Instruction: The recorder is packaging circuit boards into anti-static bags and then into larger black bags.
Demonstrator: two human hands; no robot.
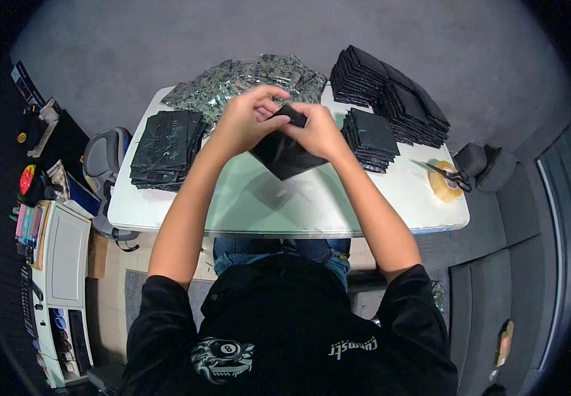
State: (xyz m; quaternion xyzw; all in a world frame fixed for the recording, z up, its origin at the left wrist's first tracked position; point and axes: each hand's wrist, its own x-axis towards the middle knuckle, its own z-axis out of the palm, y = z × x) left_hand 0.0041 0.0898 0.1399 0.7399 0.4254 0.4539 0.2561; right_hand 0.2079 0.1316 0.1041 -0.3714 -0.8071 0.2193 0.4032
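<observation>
Both hands are raised over the middle of the table around a flat black plastic bag (284,156) that tilts with one corner pointing down. My right hand (317,130) grips its upper edge between thumb and fingers. My left hand (249,120) has its thumb against the bag's top corner, the fingers curled above it and slightly blurred. Beyond the hands lies a heap of camouflage-patterned pieces in clear plastic (216,86). A stack of black plastic packages (166,146) is left of my left forearm, and a smaller black stack (370,138) is beside my right forearm.
The white table (411,198) has tall rows of black packages (391,89) at its back right. Black scissors (453,176) rest on a roll of clear tape (442,183) near the right edge. A grey chair (106,158) stands at left, a grey sofa (486,264) at right.
</observation>
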